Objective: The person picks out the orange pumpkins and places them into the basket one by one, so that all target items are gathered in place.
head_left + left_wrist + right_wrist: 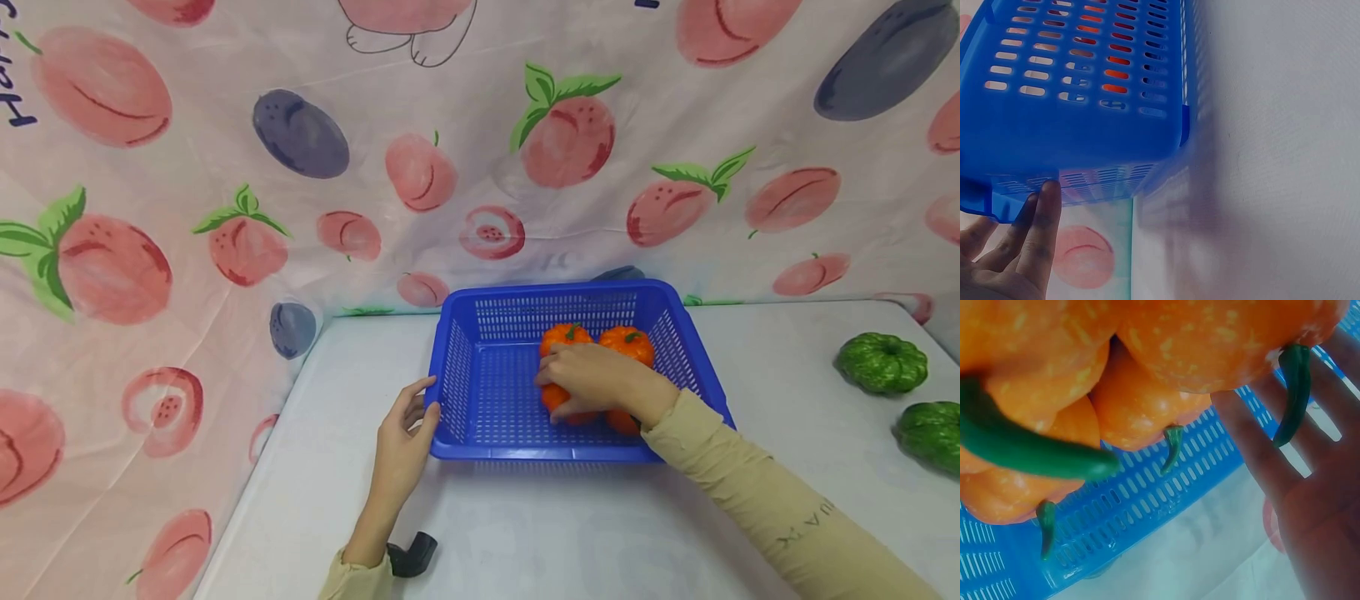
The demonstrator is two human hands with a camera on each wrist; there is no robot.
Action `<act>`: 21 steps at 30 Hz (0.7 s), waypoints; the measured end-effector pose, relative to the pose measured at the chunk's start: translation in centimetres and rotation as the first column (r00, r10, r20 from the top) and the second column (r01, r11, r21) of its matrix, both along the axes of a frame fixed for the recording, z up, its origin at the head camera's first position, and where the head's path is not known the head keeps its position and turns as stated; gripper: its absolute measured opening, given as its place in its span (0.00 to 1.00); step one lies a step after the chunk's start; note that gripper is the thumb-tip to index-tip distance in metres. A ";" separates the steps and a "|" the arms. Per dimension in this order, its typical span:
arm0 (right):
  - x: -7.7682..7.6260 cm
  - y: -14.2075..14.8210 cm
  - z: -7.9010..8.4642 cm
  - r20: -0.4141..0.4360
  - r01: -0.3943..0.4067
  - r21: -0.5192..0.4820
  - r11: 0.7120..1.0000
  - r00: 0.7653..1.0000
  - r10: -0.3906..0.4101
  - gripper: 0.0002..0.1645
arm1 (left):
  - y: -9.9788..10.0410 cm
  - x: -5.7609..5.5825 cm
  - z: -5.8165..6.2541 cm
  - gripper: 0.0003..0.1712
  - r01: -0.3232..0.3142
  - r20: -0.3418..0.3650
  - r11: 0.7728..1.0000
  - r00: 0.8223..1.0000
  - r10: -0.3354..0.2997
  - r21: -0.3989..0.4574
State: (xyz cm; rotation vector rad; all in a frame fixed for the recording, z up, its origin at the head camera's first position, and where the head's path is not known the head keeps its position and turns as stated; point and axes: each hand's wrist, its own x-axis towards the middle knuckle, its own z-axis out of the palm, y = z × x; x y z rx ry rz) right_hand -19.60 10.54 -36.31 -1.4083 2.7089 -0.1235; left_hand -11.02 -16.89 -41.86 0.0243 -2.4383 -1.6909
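A blue plastic basket [510, 452] with slotted walls stands on the white table, holding several small orange pumpkins [626, 343] with green stems, grouped in its right half. My right hand [600, 379] reaches in over the right front corner. Its fingers and thumb hold the front-left pumpkin [555, 396], which the hand partly hides. In the right wrist view, fingers [1260, 447] lie against a pumpkin [1210, 344] beside its stem. At the basket's left side is my left hand [405, 442], its fingertips touching the outside of the rim with the fingers fairly straight.
Two green pumpkins, one ribbed and whole in view [882, 363], the other cut by the frame edge [933, 435], lie on the table at the right. A black bent piece [412, 554] shows beside my left wrist. A fruit-printed cloth [480, 100] hangs behind the basket and along the left.
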 end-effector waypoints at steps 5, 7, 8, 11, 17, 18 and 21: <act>-0.1 -0.1 -0.2 0.027 0.019 0.021 1.000 0.999 -0.019 0.26 | 0.0 0.0 -0.1 0.21 0.001 0.000 1.000 1.000 -0.001 -0.001; -0.2 -0.2 -0.3 0.032 0.024 0.029 0.999 0.999 -0.025 0.26 | 0.0 0.0 0.0 0.21 0.002 0.001 1.000 1.000 -0.002 0.002; -0.2 -0.2 -0.3 0.034 0.027 0.034 0.999 0.999 -0.028 0.26 | 0.0 0.0 0.0 0.21 0.003 0.001 1.000 1.000 -0.003 0.000; -0.3 -0.3 -0.4 0.034 0.026 0.043 0.999 0.999 -0.028 0.27 | 0.0 0.0 0.0 0.21 0.002 -0.002 1.000 1.000 -0.002 -0.003; -0.5 -0.5 -0.5 0.040 0.025 0.036 0.999 0.999 -0.026 0.27 | 0.0 0.0 0.0 0.21 0.003 -0.004 1.000 1.000 -0.003 -0.007; -0.5 -0.5 -0.5 0.040 0.023 0.035 0.999 0.999 -0.025 0.27 | 0.0 0.0 0.0 0.21 0.003 -0.004 1.000 1.000 -0.004 -0.008; -0.5 -0.5 -0.5 0.044 0.026 0.032 0.999 0.999 -0.027 0.28 | 0.0 0.0 -0.1 0.22 0.004 -0.005 1.000 1.000 -0.004 -0.009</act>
